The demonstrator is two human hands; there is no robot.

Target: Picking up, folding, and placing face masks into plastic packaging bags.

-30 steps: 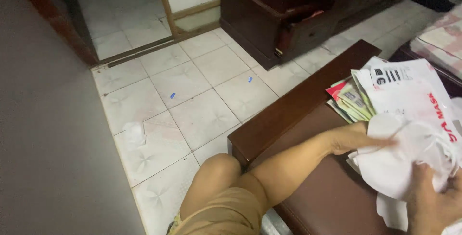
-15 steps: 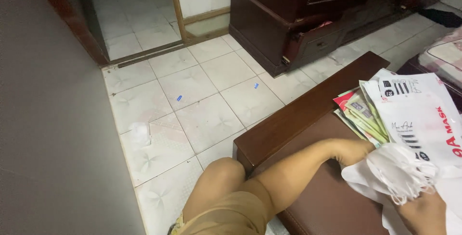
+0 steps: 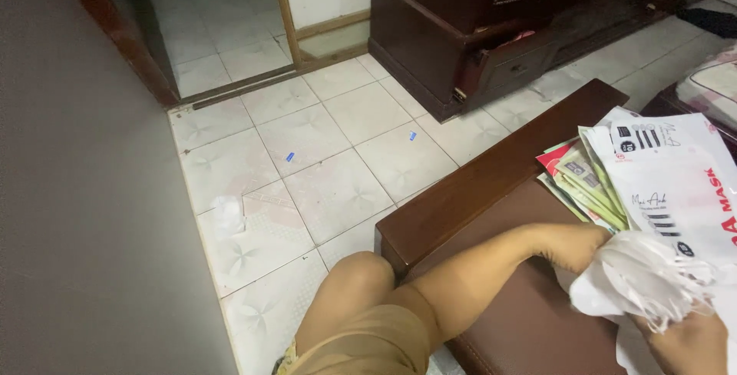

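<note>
My left hand (image 3: 574,246) reaches across a dark brown table (image 3: 491,191) and grips a bunched white plastic bag (image 3: 645,275) from its left side. At the lower right corner my right hand (image 3: 691,344) holds the same bag from below. The bag is crumpled into a wad between both hands. Just beyond it lies a flat white printed bag (image 3: 675,175) on a pile of green and red packets (image 3: 583,175). My bare knee (image 3: 357,275) and tan shorts show at the bottom centre.
A dark wooden cabinet (image 3: 491,29) with a slightly open drawer stands at the back. Pale tiled floor (image 3: 322,152) holds a crumpled white scrap (image 3: 226,210) and two small blue bits. A grey wall (image 3: 84,214) fills the left, with a doorway behind.
The bag has been gathered from a loose spread sheet into a tight wad between both hands. The camera view has shifted slightly right and down.
</note>
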